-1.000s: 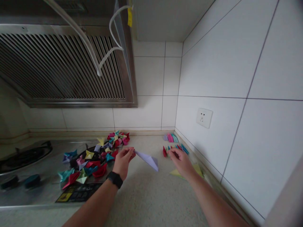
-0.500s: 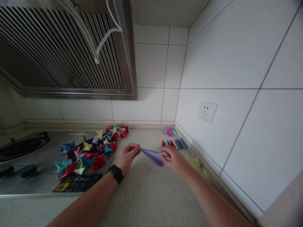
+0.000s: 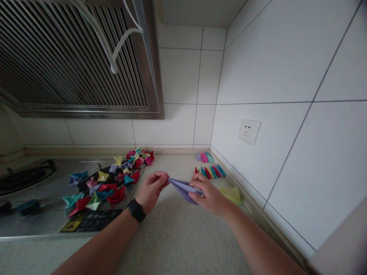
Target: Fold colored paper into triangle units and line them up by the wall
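Observation:
A folded sheet of purple paper [image 3: 183, 190] is held above the counter, pointed at its left end and wider toward the right. My left hand [image 3: 153, 191], with a black watch on the wrist, pinches the pointed end. At the wider end, my right hand [image 3: 208, 194] grips the paper between thumb and fingers, covering part of that end. Behind my right hand a row of folded paper pieces [image 3: 210, 171] in red, yellow and blue lies on the counter. Partly hidden by that hand is a flat yellow paper sheet [image 3: 231, 195].
Many folded paper shapes [image 3: 107, 188] in several colours cover the right part of the gas stove [image 3: 34, 225]. Small purple, pink and teal pieces [image 3: 204, 157] lie near the back corner. A range hood [image 3: 86, 112] hangs overhead at left; a tiled wall with a socket [image 3: 249, 131] bounds the right.
My right hand has shifted slightly left along the purple paper, and its fingers now grip further over the wide end. My left hand keeps its pinch. The view has shifted slightly.

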The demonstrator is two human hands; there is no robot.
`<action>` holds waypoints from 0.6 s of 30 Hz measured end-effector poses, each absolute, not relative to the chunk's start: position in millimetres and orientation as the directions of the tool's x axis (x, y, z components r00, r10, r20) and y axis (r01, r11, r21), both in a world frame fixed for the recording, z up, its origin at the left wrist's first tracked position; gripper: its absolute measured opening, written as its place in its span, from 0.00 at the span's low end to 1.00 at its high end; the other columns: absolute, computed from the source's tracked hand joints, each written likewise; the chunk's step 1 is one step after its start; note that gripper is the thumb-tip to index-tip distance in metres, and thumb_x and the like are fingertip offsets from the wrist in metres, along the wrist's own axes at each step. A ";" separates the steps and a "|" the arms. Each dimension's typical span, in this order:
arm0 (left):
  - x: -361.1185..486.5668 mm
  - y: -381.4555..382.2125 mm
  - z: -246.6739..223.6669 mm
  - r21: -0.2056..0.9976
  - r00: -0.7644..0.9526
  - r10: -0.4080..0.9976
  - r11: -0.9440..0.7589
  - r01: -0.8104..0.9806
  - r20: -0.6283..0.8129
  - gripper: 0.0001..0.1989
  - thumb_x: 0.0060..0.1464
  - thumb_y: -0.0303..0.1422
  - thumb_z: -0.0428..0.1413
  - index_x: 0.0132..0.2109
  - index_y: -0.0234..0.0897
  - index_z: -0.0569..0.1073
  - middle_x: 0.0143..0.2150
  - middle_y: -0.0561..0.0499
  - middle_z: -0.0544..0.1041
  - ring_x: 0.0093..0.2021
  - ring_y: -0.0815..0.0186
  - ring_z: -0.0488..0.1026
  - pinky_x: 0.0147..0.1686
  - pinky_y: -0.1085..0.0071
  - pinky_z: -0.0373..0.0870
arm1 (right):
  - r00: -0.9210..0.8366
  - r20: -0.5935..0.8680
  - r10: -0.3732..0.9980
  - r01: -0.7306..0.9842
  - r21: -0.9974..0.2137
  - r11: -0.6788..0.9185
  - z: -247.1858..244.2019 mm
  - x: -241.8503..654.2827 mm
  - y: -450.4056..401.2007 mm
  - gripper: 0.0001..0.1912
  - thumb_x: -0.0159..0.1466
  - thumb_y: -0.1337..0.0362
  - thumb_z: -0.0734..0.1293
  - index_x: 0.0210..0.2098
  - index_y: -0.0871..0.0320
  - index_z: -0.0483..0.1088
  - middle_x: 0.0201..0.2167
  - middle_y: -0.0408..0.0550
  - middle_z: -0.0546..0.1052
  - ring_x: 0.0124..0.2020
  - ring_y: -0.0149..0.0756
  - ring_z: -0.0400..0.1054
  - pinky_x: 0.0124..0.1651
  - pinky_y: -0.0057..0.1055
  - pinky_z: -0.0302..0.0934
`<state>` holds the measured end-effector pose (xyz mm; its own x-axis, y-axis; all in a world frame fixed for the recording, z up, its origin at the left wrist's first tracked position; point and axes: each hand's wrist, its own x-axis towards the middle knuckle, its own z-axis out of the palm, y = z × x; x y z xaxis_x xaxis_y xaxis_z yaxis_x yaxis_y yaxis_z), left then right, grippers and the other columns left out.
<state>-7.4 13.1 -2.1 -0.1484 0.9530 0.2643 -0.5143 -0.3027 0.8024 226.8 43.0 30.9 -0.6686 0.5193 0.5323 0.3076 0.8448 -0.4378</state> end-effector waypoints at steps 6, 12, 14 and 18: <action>-0.4 10.8 -0.6 0.800 -0.099 0.957 -0.284 -0.528 0.274 0.05 0.49 0.28 0.62 0.35 0.33 0.74 0.36 0.51 0.75 0.37 0.72 0.72 0.43 0.75 0.70 | -0.662 0.519 0.541 0.323 -0.453 0.831 21.5 224.2 50.1 0.18 0.55 0.69 0.70 0.45 0.56 0.68 0.44 0.49 0.69 0.46 0.37 0.64 0.52 0.34 0.58; 1.7 10.3 -1.2 0.799 -0.097 0.954 -0.290 -0.527 0.283 0.06 0.48 0.28 0.62 0.35 0.33 0.74 0.37 0.51 0.74 0.38 0.72 0.72 0.44 0.74 0.70 | -0.618 0.570 0.542 0.345 -0.422 0.838 20.2 224.7 57.0 0.16 0.54 0.71 0.69 0.42 0.56 0.69 0.40 0.47 0.72 0.42 0.35 0.67 0.48 0.33 0.60; 2.7 9.6 -0.5 0.800 -0.092 0.954 -0.289 -0.526 0.284 0.06 0.49 0.28 0.62 0.35 0.34 0.74 0.37 0.51 0.74 0.39 0.71 0.72 0.44 0.73 0.70 | -0.604 0.599 0.526 0.345 -0.398 0.850 21.6 225.8 58.2 0.14 0.55 0.71 0.69 0.41 0.56 0.70 0.41 0.47 0.72 0.43 0.35 0.67 0.48 0.33 0.61; 5.8 7.0 1.5 0.800 -0.088 0.956 -0.282 -0.529 0.279 0.06 0.49 0.28 0.62 0.36 0.34 0.74 0.37 0.51 0.74 0.39 0.71 0.72 0.45 0.72 0.70 | -0.580 0.645 0.497 0.413 -0.293 0.862 24.0 228.7 58.8 0.05 0.57 0.68 0.68 0.34 0.56 0.73 0.46 0.50 0.71 0.46 0.38 0.66 0.52 0.37 0.59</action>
<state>5.8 7.0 1.5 -0.0883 0.9563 0.2786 -0.5291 -0.2821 0.8003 228.7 58.8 24.0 -0.5803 0.4972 0.6450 0.4128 0.8623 -0.2933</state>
